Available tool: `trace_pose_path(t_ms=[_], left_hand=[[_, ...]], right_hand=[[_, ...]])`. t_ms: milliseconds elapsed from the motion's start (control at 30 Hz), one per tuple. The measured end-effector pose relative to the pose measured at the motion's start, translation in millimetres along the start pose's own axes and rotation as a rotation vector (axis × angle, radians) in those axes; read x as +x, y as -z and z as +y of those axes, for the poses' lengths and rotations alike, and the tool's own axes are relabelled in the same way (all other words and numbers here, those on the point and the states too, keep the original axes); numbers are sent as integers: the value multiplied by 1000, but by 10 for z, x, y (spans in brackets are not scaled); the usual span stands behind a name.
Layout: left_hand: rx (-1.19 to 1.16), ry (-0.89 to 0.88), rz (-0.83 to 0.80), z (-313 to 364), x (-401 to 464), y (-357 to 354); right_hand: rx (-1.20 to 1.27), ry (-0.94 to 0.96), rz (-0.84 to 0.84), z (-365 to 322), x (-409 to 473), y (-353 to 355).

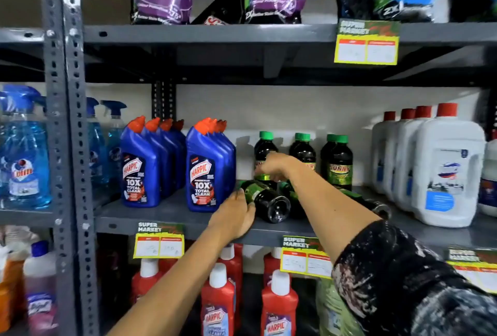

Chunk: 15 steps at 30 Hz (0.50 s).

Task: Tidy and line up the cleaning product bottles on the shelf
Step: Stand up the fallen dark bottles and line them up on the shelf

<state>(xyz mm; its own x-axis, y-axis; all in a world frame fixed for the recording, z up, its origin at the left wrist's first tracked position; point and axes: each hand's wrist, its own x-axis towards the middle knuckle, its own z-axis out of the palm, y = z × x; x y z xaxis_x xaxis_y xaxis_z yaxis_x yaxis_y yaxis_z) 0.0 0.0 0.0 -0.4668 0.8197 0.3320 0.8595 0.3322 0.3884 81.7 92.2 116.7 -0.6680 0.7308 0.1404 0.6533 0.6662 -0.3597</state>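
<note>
Dark toppled bottle (265, 202), left hand (235, 217) touching (fingers spread)

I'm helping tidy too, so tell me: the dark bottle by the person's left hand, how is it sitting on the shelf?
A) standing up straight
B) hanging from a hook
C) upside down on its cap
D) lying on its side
D: the dark bottle lies on its side on the grey shelf, its round base facing the camera, with the left hand resting against it, while other green-capped bottles stand upright behind.
</note>
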Motion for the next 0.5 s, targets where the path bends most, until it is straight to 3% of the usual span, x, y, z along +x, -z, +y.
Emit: trace_pose_path(t_ms=[100,233,367,500], left_hand=[[56,22,-81,-54,53,-44],[170,-38,-158,-76,87,-110],[166,7,-208,-96,202,-140],[211,3,-267,-18,181,-86]], right_hand=[[-75,-46,-139,-143,152,-269],[-76,-131,-141,-169,391,-559],[-16,-119,72,-143,459,-631],[324,-19,468,-92,398,-517]])
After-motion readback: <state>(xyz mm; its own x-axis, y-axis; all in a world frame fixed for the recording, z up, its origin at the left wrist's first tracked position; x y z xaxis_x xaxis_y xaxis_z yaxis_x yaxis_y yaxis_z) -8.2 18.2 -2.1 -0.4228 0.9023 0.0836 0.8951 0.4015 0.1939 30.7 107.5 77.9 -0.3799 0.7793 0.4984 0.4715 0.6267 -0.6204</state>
